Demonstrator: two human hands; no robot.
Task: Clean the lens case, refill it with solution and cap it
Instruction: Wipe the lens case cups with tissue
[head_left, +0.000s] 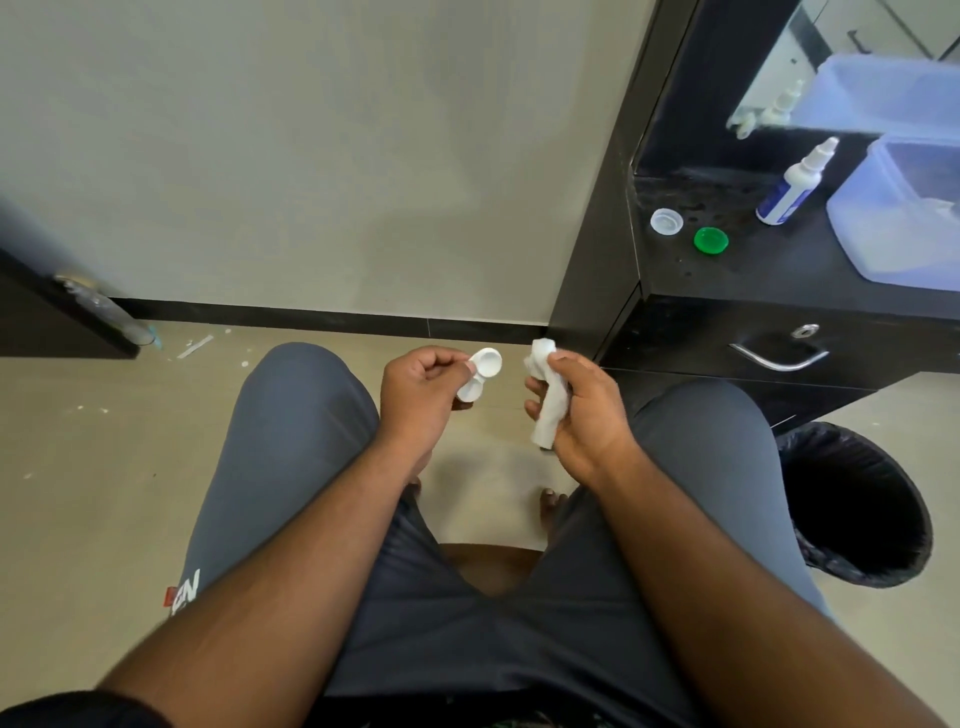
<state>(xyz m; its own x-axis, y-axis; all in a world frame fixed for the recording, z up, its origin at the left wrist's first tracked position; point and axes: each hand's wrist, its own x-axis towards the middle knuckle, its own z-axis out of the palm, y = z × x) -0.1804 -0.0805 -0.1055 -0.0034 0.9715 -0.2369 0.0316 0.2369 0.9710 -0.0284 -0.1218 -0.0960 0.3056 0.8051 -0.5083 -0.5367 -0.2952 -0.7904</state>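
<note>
Lens case (480, 375) in left hand (420, 397)

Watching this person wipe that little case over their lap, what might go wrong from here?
The lens case is only pinched at one end by the left hand above bare floor, so a firm wipe with the tissue in the right hand might knock it loose. The white cap and green cap lie near the counter's edge, where a reach for the solution bottle might brush them off.

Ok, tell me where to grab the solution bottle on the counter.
Grip the solution bottle round its wide lower body, coming from its open left side. It stands upright, its neck tapers thin, and the plastic tub crowds its right.
</note>
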